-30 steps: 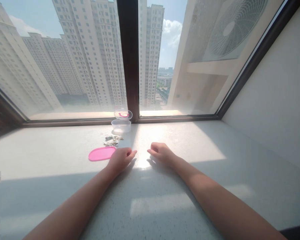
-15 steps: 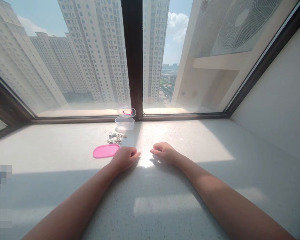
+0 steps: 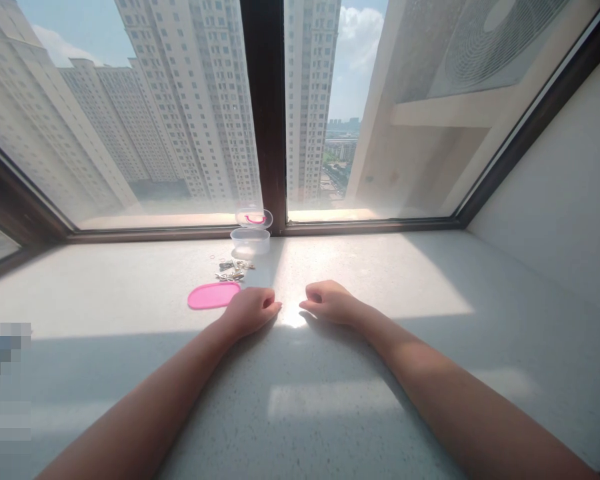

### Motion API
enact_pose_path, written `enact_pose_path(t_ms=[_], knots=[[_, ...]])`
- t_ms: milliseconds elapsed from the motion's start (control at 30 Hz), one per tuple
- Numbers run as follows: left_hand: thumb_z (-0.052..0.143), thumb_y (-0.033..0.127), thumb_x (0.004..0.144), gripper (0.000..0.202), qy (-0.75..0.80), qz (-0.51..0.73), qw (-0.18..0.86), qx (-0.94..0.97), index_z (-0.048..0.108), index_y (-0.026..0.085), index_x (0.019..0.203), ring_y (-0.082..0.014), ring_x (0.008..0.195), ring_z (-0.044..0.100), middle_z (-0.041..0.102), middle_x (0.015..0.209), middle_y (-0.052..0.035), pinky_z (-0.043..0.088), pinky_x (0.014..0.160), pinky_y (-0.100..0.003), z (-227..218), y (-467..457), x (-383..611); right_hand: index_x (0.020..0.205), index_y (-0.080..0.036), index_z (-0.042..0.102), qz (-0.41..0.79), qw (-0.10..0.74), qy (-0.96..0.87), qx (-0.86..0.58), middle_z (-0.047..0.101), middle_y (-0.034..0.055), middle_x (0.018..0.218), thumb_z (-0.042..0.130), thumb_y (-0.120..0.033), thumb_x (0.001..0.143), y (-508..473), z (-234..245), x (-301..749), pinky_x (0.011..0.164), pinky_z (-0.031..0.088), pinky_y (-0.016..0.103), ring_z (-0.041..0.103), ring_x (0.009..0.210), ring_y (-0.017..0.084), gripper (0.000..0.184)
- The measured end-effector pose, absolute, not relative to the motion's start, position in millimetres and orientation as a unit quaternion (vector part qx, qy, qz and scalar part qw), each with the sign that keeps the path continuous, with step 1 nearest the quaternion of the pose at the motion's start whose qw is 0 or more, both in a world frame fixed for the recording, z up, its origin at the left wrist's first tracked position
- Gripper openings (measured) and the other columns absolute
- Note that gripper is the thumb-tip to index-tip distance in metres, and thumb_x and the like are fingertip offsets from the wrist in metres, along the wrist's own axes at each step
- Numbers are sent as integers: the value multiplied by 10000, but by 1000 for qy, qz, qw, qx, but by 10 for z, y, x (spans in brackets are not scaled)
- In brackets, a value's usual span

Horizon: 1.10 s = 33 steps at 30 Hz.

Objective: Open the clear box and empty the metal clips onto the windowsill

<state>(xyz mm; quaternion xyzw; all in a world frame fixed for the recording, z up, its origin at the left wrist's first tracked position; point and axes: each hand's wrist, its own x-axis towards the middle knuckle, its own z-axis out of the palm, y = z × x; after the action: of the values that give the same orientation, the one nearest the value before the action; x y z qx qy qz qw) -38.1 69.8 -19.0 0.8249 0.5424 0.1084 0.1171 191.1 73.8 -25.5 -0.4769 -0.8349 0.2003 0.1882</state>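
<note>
My left hand (image 3: 253,310) rests on the pale speckled sill, its fingers curled into a loose fist with the thumb pointing inward. Just beyond its wrist side lies a flat pink oval lid or tray (image 3: 213,295), partly covered by the hand. My right hand (image 3: 330,301) lies opposite, also curled, thumb toward the left hand, a small gap between the two. Nothing shows in either hand. Behind the pink oval sits a small pile of metal clips or pins (image 3: 233,270), too small to name surely. Farther back stands a clear plastic box (image 3: 251,241) with its pink-handled lid (image 3: 254,218) raised.
The stone sill (image 3: 320,427) runs up to a window with a dark centre post (image 3: 265,120). A white wall (image 3: 570,193) closes off the right side. A pixelated patch (image 3: 5,380) hides something at the left edge. Sunlight glares between the hands.
The view has tilted slightly, so the sill and its things sit a little higher in the picture. Both hands stay curled in nearly the same spots.
</note>
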Motion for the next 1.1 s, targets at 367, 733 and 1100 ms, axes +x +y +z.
enact_pose_path(t_ms=[367, 733, 1100], knots=[[463, 448, 821, 342, 541, 102, 108, 827, 498, 184, 606, -136, 536, 449, 565, 584, -5, 209, 519, -263, -193, 711, -379, 590, -164, 429, 202, 198, -840, -463, 434, -40, 563, 588, -349, 804, 719, -248, 1935, 544, 199, 253, 328, 560, 92, 324], [462, 438, 822, 333, 531, 107, 113, 833, 504, 182, 614, -135, 537, 444, 556, 582, -2, 207, 523, -261, -188, 709, -394, 566, -169, 404, 224, 216, -830, -463, 414, -39, 559, 570, -371, 796, 738, -253, 1944, 541, 192, 255, 325, 556, 96, 348], [474, 425, 819, 309, 522, 111, 129, 836, 491, 184, 626, -133, 547, 446, 550, 593, 8, 213, 523, -257, -169, 669, -406, 560, -168, 406, 230, 230, -816, -478, 405, -45, 547, 568, -352, 791, 771, -289, 1937, 544, 217, 251, 342, 558, 92, 337]])
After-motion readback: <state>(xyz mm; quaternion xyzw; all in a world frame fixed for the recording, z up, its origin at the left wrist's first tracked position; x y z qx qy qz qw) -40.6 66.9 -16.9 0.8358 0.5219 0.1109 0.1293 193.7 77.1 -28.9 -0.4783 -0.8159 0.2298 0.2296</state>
